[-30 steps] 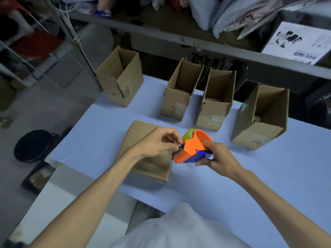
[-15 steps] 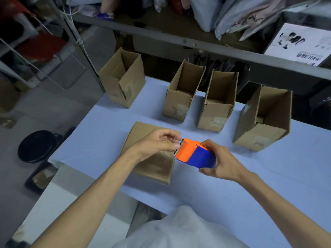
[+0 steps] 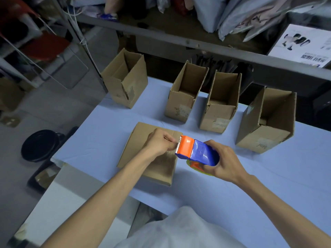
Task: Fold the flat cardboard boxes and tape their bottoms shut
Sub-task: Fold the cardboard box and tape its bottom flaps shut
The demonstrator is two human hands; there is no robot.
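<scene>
A brown cardboard box (image 3: 139,140) lies on the pale blue table (image 3: 100,133) in front of me, its broad face up. My right hand (image 3: 223,161) grips an orange and blue tape dispenser (image 3: 197,151) just right of the box, its toothed blade pointing left. My left hand (image 3: 161,142) hovers over the box's right part and pinches the tape end at the blade. The tape itself is too thin to make out.
Several folded open-topped boxes stand along the table's far side: one at the far left (image 3: 125,81), two in the middle (image 3: 186,95) (image 3: 222,104), one at the right (image 3: 268,120). A metal shelf (image 3: 197,45) runs behind them. A black round object (image 3: 40,144) lies on the floor left.
The dispenser has been turned over, so its blue body now faces up, and it sits slightly lower right. My left hand stays at the blade, fingers pinched there.
</scene>
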